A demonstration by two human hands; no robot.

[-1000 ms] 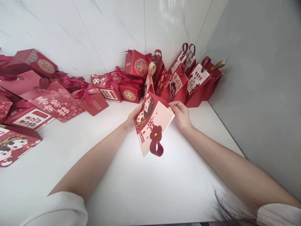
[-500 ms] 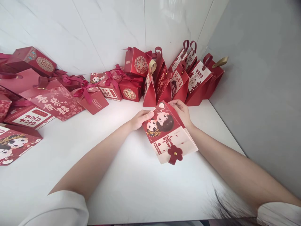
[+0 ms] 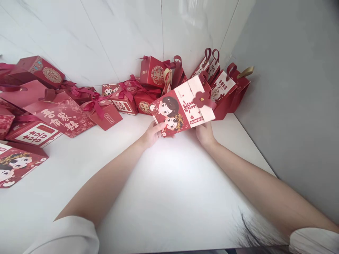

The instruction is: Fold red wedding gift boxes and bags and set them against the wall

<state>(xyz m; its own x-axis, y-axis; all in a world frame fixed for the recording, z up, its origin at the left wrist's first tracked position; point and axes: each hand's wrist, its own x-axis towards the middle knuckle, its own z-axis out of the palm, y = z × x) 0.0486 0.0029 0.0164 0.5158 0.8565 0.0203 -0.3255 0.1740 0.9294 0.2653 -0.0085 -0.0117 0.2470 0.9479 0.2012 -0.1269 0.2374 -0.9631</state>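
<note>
A red and cream paper gift box [image 3: 172, 109] with two cartoon figures and a dark red flower tab is held tilted above the table. My left hand [image 3: 153, 134] grips its lower left corner, thumb on the printed front and fingers behind. Under the cream end, my right hand [image 3: 205, 134] holds the box from behind and below. The box hides most of the right fingers. The flower-tab end points up and to the right.
Triangular red gift bags with ribbon loops [image 3: 224, 86] stand behind the held box, along the wall. Red boxes with bows [image 3: 147, 100] sit in the middle back. More red boxes [image 3: 38, 132] crowd the left of the white table [image 3: 169, 197]. A grey panel [image 3: 293, 106] borders the right.
The gift box has turned, so its flower end went from pointing down toward me to pointing up and right. My right hand has shifted from its top edge to beneath the cream end.
</note>
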